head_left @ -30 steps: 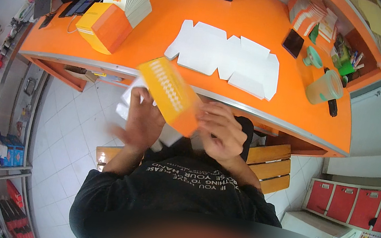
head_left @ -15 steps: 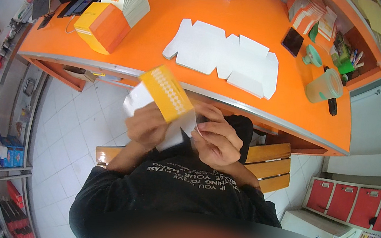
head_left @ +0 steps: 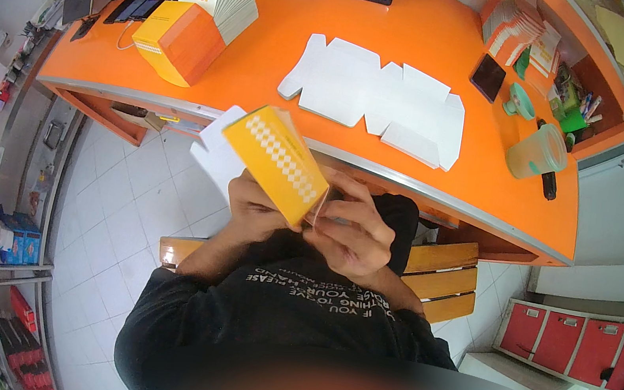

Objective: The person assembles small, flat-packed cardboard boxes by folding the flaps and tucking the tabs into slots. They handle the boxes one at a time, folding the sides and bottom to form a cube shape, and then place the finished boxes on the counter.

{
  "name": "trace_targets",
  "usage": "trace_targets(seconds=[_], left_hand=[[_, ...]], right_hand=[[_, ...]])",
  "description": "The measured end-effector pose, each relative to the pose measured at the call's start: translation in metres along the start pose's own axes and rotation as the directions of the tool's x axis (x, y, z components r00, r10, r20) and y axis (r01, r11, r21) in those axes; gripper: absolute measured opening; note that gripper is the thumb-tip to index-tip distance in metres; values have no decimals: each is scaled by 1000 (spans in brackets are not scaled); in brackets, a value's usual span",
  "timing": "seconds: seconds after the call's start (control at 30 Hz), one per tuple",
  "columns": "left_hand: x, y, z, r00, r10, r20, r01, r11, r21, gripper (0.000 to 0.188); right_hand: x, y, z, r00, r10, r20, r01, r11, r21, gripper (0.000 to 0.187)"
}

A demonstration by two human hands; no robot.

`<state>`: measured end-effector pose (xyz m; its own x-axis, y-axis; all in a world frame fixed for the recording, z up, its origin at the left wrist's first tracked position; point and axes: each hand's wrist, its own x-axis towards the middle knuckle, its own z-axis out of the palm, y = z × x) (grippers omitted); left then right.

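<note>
Before the bench (head_left: 241,77), a yellow box (head_left: 276,166) up in the air

From my distant place I look through the head camera. The yellow box is held tilted in front of the person, and its far end overlaps the front edge of the bench in my view; whether they touch, I cannot tell. White flaps (head_left: 219,148) stand out at its left side. The left hand (head_left: 254,209) is curled on the lower left side of the box, its fingers partly hidden. The right hand (head_left: 359,232) has bent fingers, which pinch the near end of the box.

I judge this near end to be the delicate place: if the right hand presses too strongly, or bends the card away from its crease, the edge may wrinkle or tear. If the left hand becomes loose, the box may twist, because its white flaps are not tucked, and then drop to the floor (head_left: 129,193). Also, a forearm stretched too far could push the flat white blanks (head_left: 343,84), which lie on the bench just beyond.
</note>
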<state>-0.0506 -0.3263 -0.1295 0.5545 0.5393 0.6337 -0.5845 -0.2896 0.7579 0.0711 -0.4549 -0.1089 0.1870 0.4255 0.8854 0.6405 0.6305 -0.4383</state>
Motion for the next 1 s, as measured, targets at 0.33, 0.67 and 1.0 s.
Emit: trace_targets(seconds=[0.33,0.67,1.0], left_hand=[[2,-3,-5,963,80,257,-63,995,-72,40],[12,28,-21,749,-250,613,25,936,351,19],[-64,-33,-43,991,-32,-128,74,940,333,32]], right_hand=[[-7,-1,6,997,-47,-54,38,987,-159,32],[3,7,-13,980,61,191,-94,982,167,63],[-29,27,17,996,16,91,-19,999,34,76]])
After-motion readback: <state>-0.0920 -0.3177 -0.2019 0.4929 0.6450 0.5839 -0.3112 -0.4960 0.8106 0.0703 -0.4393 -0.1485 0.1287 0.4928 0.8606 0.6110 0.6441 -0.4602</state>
